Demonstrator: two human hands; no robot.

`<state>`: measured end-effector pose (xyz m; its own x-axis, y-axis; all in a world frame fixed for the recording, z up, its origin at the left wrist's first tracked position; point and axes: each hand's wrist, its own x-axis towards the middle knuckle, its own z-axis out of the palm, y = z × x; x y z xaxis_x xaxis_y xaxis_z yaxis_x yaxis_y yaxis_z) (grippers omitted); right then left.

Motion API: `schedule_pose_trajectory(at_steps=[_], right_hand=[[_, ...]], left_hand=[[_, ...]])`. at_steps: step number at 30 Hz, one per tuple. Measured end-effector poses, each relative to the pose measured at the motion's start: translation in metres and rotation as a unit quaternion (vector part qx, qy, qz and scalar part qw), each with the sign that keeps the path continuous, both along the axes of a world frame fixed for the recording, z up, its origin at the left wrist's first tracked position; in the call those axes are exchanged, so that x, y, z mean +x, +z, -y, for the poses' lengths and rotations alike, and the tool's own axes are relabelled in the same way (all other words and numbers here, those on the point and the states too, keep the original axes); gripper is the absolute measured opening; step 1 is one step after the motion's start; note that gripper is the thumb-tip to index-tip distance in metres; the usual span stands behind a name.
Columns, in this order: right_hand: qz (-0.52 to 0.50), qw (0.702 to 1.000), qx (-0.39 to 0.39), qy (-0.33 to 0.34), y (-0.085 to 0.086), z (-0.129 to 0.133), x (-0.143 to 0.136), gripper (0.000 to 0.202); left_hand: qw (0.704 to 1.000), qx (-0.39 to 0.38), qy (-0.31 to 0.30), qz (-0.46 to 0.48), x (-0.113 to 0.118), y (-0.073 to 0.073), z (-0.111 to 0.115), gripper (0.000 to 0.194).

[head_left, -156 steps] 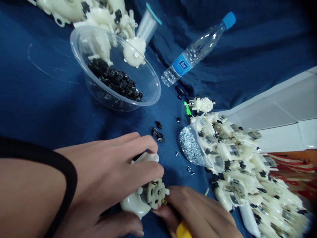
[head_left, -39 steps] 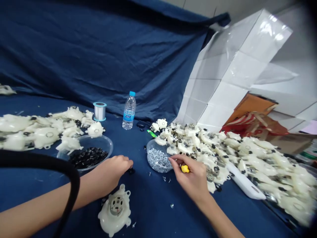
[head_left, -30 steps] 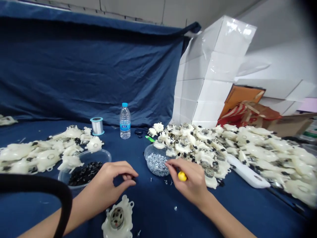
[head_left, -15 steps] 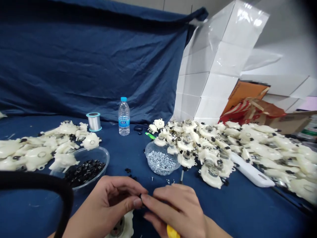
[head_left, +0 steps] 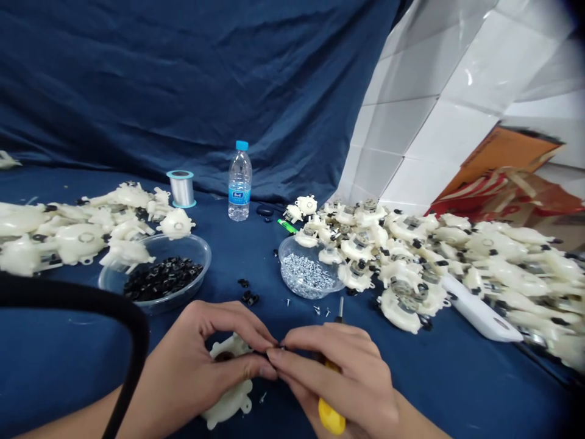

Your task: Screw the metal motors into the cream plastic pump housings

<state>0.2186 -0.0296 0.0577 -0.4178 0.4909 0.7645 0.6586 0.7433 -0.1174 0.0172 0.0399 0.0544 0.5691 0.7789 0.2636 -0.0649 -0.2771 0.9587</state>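
Note:
My left hand (head_left: 201,366) is closed, thumb and fingers pinching a small black part (head_left: 274,352) that my right hand's fingertips also touch. My right hand (head_left: 338,372) is closed too, with a yellow-handled screwdriver (head_left: 332,417) held in its palm, the metal shaft pointing away past the knuckles. Most of the black part is hidden by fingertips. Below my left hand lies a cream plastic housing (head_left: 228,402), partly covered by it. A small loose screw (head_left: 262,397) rests just right of the housing.
A clear bowl of black parts (head_left: 205,268) stands left, a bowl of screws (head_left: 286,281) ahead. Cream housings (head_left: 402,311) pile up right and left (head_left: 80,241). Behind are a water bottle (head_left: 239,192) and wire spool (head_left: 181,190). A black curved bar (head_left: 132,329) crosses the lower left.
The view has tilted down and shifted left, so things on the table appear higher and further right. More of the cream housing shows under my left hand. Both hands still meet at the black part.

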Motion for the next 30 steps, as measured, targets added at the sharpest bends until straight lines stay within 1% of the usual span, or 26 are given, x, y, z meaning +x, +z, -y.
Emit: schedule_pose_trajectory(at_steps=[2,3,6,7,10,11,12,14,16,18,21,24,25,28,30], right_hand=[[0.023,1.000,-0.002,0.007,0.003,-0.002,0.001,0.020],[0.032,0.999,-0.005,0.010,0.004,-0.003,0.001,0.023],[0.057,0.998,-0.035,0.019,0.006,-0.006,0.003,0.033],[0.060,0.997,-0.036,0.029,0.007,-0.007,0.003,0.037],[0.091,0.992,-0.055,0.066,0.006,-0.008,0.000,0.049],[0.106,0.989,-0.074,0.073,0.006,-0.008,-0.002,0.051],[0.123,0.985,-0.099,0.075,0.005,-0.007,-0.004,0.050],[0.148,0.977,-0.138,0.071,0.004,-0.005,-0.008,0.045],[0.147,0.976,-0.144,0.069,0.004,-0.003,-0.010,0.041],[0.149,0.975,-0.152,0.058,0.004,-0.003,-0.012,0.038],[0.124,0.980,-0.150,0.039,0.004,-0.005,-0.015,0.037],[0.058,0.986,-0.150,0.047,0.002,-0.007,-0.018,0.038],[0.038,0.984,-0.165,0.048,0.001,-0.007,-0.018,0.033],[0.009,0.975,-0.218,0.048,-0.003,-0.007,-0.019,0.010],[0.007,0.972,-0.226,0.062,-0.008,-0.009,-0.018,0.015]], left_hand=[[1.000,0.001,0.002,0.000,-0.002,0.000,0.000,0.011],[1.000,0.010,0.000,-0.002,-0.004,0.000,0.000,0.012],[0.996,0.082,-0.010,-0.039,-0.015,-0.004,0.000,0.018],[0.992,0.113,-0.008,-0.058,-0.020,-0.006,0.000,0.027],[0.974,0.189,-0.004,-0.129,-0.036,-0.017,0.000,0.075],[0.965,0.209,-0.014,-0.157,-0.040,-0.021,0.000,0.084],[0.956,0.228,-0.028,-0.181,-0.043,-0.024,0.000,0.086],[0.944,0.252,-0.048,-0.210,-0.044,-0.029,0.001,0.075],[0.943,0.255,-0.045,-0.207,-0.042,-0.033,0.003,0.063],[0.949,0.248,-0.029,-0.192,-0.039,-0.035,0.004,0.059],[0.956,0.238,-0.011,-0.173,-0.037,-0.038,0.006,0.054],[0.957,0.232,0.005,-0.171,-0.038,-0.040,0.007,0.047],[0.957,0.230,0.016,-0.174,-0.037,-0.040,0.007,0.044],[0.952,0.238,0.058,-0.183,-0.036,-0.039,0.008,0.039],[0.943,0.261,0.076,-0.194,-0.035,-0.037,0.009,0.037]])
